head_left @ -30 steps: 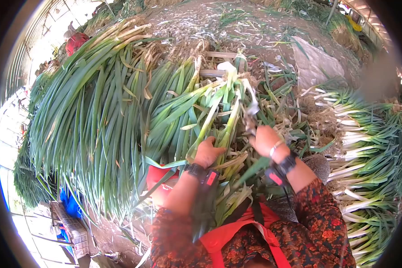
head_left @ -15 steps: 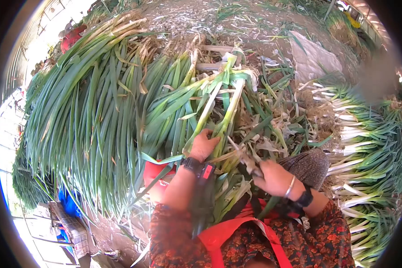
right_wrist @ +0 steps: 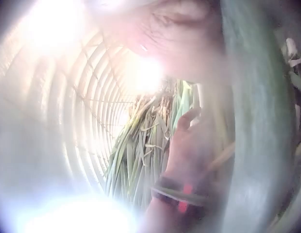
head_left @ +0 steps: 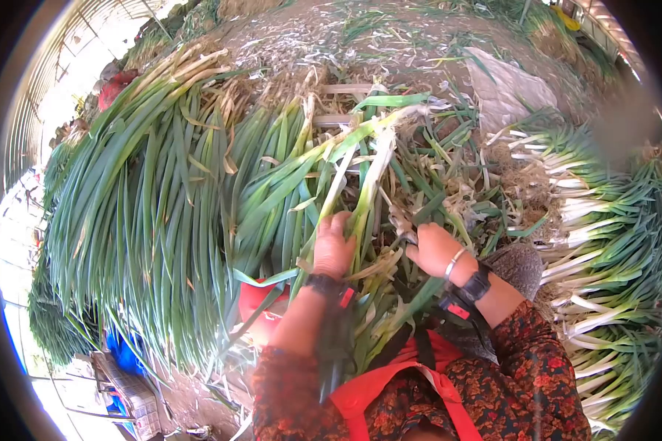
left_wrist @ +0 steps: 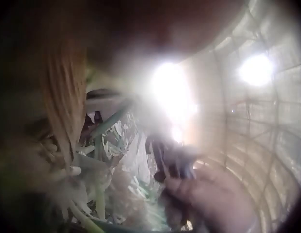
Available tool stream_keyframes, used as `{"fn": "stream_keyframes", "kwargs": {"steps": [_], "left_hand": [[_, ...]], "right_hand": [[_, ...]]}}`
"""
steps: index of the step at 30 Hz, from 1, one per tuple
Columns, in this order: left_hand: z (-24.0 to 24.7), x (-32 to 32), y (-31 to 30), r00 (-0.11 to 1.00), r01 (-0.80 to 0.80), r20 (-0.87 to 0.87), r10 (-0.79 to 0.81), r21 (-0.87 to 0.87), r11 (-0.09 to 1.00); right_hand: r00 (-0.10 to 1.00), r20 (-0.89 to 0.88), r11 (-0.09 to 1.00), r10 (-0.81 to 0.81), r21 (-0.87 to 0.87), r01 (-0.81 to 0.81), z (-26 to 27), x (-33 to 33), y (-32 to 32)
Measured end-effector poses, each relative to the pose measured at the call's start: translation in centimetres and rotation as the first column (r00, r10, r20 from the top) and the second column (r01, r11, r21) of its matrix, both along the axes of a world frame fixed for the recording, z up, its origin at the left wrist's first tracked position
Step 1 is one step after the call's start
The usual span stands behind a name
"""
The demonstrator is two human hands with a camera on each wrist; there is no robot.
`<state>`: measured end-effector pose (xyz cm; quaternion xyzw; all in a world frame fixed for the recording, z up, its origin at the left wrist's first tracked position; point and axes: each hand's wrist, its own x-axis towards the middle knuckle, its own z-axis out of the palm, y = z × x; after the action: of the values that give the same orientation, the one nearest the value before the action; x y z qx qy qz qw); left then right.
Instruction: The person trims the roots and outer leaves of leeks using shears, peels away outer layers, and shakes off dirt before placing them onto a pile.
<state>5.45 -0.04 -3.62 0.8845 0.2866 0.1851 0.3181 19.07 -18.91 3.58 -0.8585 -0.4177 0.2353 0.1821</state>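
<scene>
Large green onions are the things at hand. In the head view my left hand (head_left: 334, 246) grips a green onion (head_left: 376, 167) around its green part, the pale root end pointing away from me. A second stalk (head_left: 336, 188) lies along its left side. My right hand (head_left: 435, 253) holds a blow gun (head_left: 400, 223), its thin nozzle pointing up toward the pale shaft. A loosened green leaf (head_left: 397, 100) lies across the far end. The left wrist view shows the right hand (left_wrist: 208, 194) around the dark tool, blurred by glare.
A big heap of untrimmed green onions (head_left: 147, 213) spreads at left. Cleaned ones with white shafts (head_left: 566, 242) line the right side. Peeled scraps (head_left: 463, 184) litter the ground beyond my right hand, near a pale sack (head_left: 504, 88). A red object (head_left: 254, 301) sits by my left forearm.
My right hand dropped back toward my body with the blow gun, then rose toward the stalk again. Leaf pieces at the far end shifted, baring more pale shaft. The left hand kept its grip.
</scene>
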Motion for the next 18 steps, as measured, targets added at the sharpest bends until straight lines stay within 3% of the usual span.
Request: {"fn": "stream_keyframes", "kwargs": {"steps": [2,6,9,11,13,15,17,18], "left_hand": [[0.4,0.4,-0.1,0.992,0.080,0.061,-0.107,0.342,0.936],[-0.3,1.5,-0.2,0.952,0.305,-0.116,-0.283,0.421,0.854],[0.2,2.6,-0.9,0.960,0.244,-0.238,-0.148,0.450,0.859],[0.7,3.3,-0.6,0.937,0.207,-0.343,-0.067,0.393,0.896],[-0.9,4.1,-0.1,0.879,0.122,-0.476,0.024,0.272,0.954],[-0.1,4.4,0.0,0.875,0.117,-0.484,0.003,0.218,0.969],[1.3,5.0,0.1,0.836,0.084,-0.548,-0.005,0.119,0.989],[1.9,5.1,0.4,0.838,0.078,-0.545,-0.025,0.074,0.994]], "right_hand": [[0.999,0.046,1.000,-0.003,0.011,0.003,0.6,1.2,1.3],[0.988,0.136,0.996,-0.079,0.046,0.073,-0.9,5.5,5.2],[0.960,0.234,0.988,-0.154,0.067,0.142,-4.0,9.9,8.1],[0.962,0.186,0.978,-0.202,0.089,0.188,-4.6,9.5,7.7],[0.989,0.126,0.992,-0.082,0.107,0.069,-2.5,6.7,4.9],[0.999,0.035,0.996,0.028,0.082,-0.031,-0.3,3.8,1.6],[0.983,0.140,0.990,0.116,0.062,-0.126,-0.1,1.3,-1.1],[0.979,0.196,0.992,0.056,0.102,-0.077,-1.2,0.6,-1.7]]}}
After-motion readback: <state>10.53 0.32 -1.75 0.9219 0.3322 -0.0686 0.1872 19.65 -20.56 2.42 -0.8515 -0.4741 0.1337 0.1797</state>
